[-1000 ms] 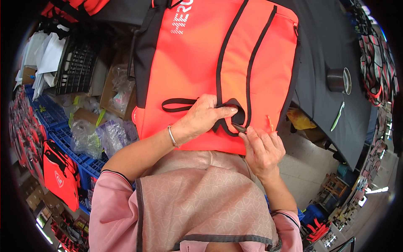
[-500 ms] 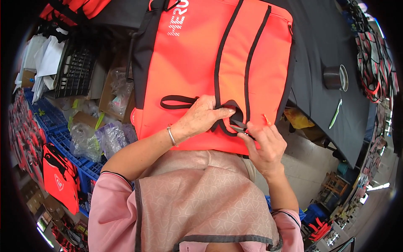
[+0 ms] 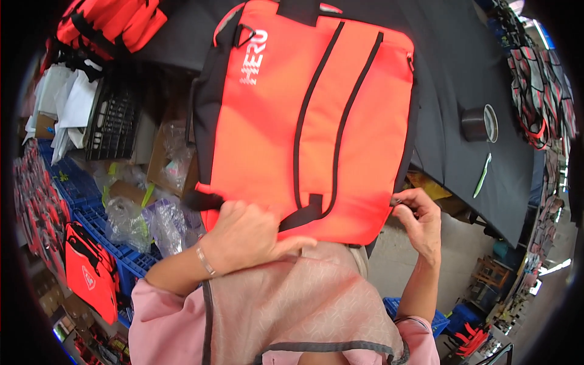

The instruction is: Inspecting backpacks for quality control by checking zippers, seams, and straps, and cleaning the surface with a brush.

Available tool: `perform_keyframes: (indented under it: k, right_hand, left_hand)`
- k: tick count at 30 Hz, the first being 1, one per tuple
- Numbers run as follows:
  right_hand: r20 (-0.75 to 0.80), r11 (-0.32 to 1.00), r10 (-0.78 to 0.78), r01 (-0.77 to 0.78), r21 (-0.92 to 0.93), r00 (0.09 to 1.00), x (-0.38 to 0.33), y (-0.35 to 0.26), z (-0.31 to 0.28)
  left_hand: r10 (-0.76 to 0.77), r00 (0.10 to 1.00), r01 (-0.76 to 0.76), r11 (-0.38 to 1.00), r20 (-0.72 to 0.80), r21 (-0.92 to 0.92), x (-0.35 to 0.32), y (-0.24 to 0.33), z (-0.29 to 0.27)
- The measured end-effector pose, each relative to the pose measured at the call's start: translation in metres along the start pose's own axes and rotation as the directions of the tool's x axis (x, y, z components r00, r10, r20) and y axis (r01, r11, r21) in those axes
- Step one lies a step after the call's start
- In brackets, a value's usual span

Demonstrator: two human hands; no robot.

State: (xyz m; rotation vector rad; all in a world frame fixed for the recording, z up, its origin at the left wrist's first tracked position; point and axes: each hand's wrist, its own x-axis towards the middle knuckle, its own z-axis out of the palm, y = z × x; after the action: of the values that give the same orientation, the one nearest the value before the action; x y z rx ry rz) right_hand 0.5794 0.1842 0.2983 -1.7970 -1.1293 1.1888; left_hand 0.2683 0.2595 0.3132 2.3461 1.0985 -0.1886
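A bright orange-red backpack (image 3: 261,134) with black sides lies in front of me, its padded shoulder strap (image 3: 325,115) edged in black. My left hand (image 3: 240,234) is closed at the lower left of the bag, around the black webbing strap (image 3: 304,213) that runs from the shoulder strap's lower end. A blurred black end of webbing (image 3: 204,201) sticks out past its knuckles. Beside the lower right corner, my right hand (image 3: 421,222) is closed around small dark thread snips (image 3: 409,210), mostly hidden by the fingers.
On the dark table to the right stand a dark cup (image 3: 479,125) and a green-and-white slim tool (image 3: 482,175). At left are a black crate (image 3: 112,125), clear plastic bags (image 3: 128,222) on blue crates, and another red bag (image 3: 90,274). More red bags (image 3: 109,24) lie far left.
Both hands have left the strap's lower end: the left moved down and left with the webbing, the right moved outward with the snips. The backpack has shifted slightly towards me.
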Motion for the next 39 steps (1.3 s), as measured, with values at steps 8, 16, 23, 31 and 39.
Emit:
perform_keyframes:
  k: [8,16,23,31,39]
  right_hand:
    - [-0.249,0.981,-0.12,0.153,0.12,0.961,0.068,-0.02,0.026]
    - [-0.329,0.858,-0.479,0.514,0.023,0.814,0.169,-0.112,0.061]
    - [-0.404,0.881,-0.462,0.353,-0.316,0.79,0.276,-0.068,0.102]
    - [-0.381,0.926,-0.368,0.373,-0.063,0.848,0.265,-0.057,0.105]
    - [-0.382,0.912,-0.386,0.41,-0.02,0.84,0.262,-0.057,0.107]
  left_hand:
    - [0.316,0.925,-0.343,0.933,-0.21,-0.111,0.052,-0.011,0.076]
    - [0.503,0.86,-0.494,0.777,-0.088,-0.39,0.081,0.032,0.095]
    - [0.46,0.888,-0.411,0.784,-0.01,-0.465,0.124,-0.016,-0.021]
    - [0.355,0.704,-0.177,0.927,-0.615,0.332,0.186,-0.139,-0.056]
    - [0.33,0.556,-0.266,0.94,-0.763,0.213,0.197,-0.139,-0.047]
